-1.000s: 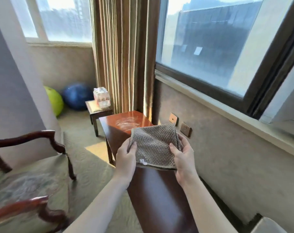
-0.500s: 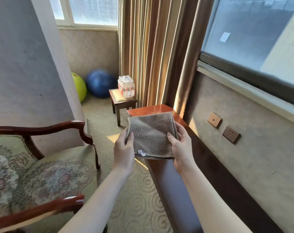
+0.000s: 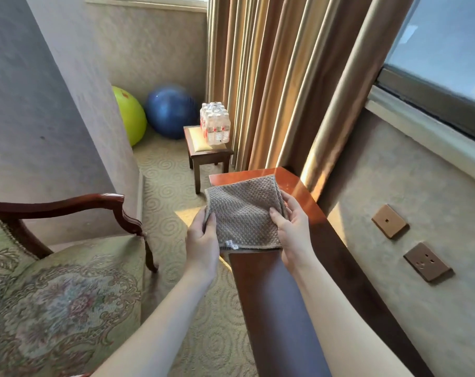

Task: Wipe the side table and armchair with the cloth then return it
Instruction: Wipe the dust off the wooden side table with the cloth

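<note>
A folded grey-brown textured cloth is held flat above the near part of a long, glossy red-brown side table that runs along the wall. My left hand pinches the cloth's left edge. My right hand grips its right edge, thumb on top. A small white tag shows at the cloth's near edge. The armchair, with dark carved wooden arms and a green floral seat, stands at the lower left, apart from both hands.
A small wooden stool with a pack of water bottles stands beyond the table. A blue ball and a green ball lie in the corner. Curtains hang behind; wall sockets sit at right. Patterned carpet lies between chair and table.
The view has swung down and to the left, so more of the armchair and carpet shows. Both hands have kept hold of the cloth in much the same pose over the table.
</note>
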Action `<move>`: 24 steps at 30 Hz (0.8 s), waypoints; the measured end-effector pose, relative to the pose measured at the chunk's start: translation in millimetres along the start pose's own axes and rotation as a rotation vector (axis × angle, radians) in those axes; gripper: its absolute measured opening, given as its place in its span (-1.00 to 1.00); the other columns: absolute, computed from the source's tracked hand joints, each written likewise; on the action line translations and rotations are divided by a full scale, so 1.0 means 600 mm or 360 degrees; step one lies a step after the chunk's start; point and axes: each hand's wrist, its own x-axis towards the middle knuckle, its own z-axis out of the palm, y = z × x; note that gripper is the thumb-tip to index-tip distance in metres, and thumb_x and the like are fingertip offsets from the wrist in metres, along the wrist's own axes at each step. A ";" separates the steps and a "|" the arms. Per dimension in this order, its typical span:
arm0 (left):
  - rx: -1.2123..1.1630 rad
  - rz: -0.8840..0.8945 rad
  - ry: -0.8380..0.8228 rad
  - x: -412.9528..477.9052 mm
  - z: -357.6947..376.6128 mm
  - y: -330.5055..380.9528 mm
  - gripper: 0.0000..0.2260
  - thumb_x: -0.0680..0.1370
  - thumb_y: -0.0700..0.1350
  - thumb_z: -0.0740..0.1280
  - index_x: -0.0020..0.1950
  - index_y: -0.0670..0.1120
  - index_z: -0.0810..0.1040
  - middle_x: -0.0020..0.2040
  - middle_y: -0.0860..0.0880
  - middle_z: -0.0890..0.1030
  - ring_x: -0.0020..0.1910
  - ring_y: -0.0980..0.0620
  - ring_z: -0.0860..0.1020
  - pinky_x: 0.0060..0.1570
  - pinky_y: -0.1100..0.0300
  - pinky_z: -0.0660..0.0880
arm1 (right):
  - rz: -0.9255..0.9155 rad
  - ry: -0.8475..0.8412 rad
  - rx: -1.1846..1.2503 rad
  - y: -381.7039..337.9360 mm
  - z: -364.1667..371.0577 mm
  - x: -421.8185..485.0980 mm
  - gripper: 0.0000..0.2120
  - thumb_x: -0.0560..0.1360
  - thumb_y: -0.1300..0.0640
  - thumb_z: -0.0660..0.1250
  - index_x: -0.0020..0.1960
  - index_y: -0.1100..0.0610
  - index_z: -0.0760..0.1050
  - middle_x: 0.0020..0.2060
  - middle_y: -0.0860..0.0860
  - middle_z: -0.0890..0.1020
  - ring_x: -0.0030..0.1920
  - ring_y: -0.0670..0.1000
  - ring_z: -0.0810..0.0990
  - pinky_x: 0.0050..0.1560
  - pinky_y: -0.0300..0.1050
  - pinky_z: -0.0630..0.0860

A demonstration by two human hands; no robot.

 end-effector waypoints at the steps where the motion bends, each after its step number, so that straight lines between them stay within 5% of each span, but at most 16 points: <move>1: 0.0004 -0.0023 0.0017 0.017 0.011 -0.004 -0.67 0.63 -0.13 0.15 0.37 -0.16 0.44 0.31 -0.04 0.53 0.33 0.04 0.44 0.36 0.15 0.34 | 0.0014 0.0000 -0.0010 0.005 -0.002 0.021 -0.58 0.54 0.41 0.23 0.05 -0.11 0.56 0.01 -0.10 0.69 0.06 -0.16 0.65 -0.01 -0.34 0.55; 3: 0.0025 -0.0045 0.0027 0.061 0.036 -0.017 -0.68 0.62 -0.14 0.16 0.34 -0.17 0.46 0.30 -0.07 0.54 0.32 -0.01 0.45 0.37 0.03 0.33 | 0.0044 -0.0007 -0.0021 0.019 -0.005 0.072 -0.58 0.53 0.41 0.23 0.04 -0.11 0.56 -0.01 -0.11 0.70 0.05 -0.16 0.65 -0.02 -0.35 0.56; 7: 0.0017 -0.0091 -0.0010 0.131 0.063 -0.039 -0.73 0.62 -0.16 0.17 0.27 -0.09 0.53 0.16 0.06 0.61 0.21 0.11 0.52 0.20 0.27 0.41 | 0.0097 0.0029 -0.0054 0.047 0.000 0.151 -0.59 0.53 0.42 0.23 0.05 -0.09 0.55 0.02 -0.07 0.68 0.02 -0.17 0.65 -0.04 -0.34 0.55; 14: 0.0130 -0.0196 -0.0081 0.257 0.076 -0.082 -0.77 0.61 -0.17 0.17 0.07 0.10 0.56 0.04 0.11 0.63 0.07 0.14 0.54 0.19 0.09 0.44 | 0.0240 0.0116 -0.0073 0.107 0.035 0.259 -0.59 0.54 0.41 0.24 0.06 -0.10 0.55 0.03 -0.03 0.68 0.05 -0.09 0.65 0.06 -0.20 0.57; 22: 0.0313 -0.0256 -0.0225 0.388 0.076 -0.155 -0.75 0.60 -0.16 0.19 0.25 -0.12 0.53 0.16 -0.05 0.62 0.19 -0.02 0.53 0.27 -0.08 0.42 | 0.0361 0.0335 -0.0048 0.169 0.081 0.344 -0.63 0.55 0.43 0.21 0.19 0.05 0.49 0.13 0.10 0.63 0.10 -0.04 0.62 0.11 -0.21 0.55; 24: 0.0357 -0.0313 -0.0234 0.405 0.078 -0.180 -0.74 0.60 -0.14 0.20 0.25 -0.11 0.53 0.16 -0.04 0.62 0.20 -0.02 0.53 0.27 -0.08 0.42 | 0.0429 0.0410 -0.0080 0.189 0.084 0.353 -0.65 0.54 0.45 0.20 0.25 0.15 0.47 0.17 0.16 0.61 0.16 0.04 0.60 0.23 -0.07 0.52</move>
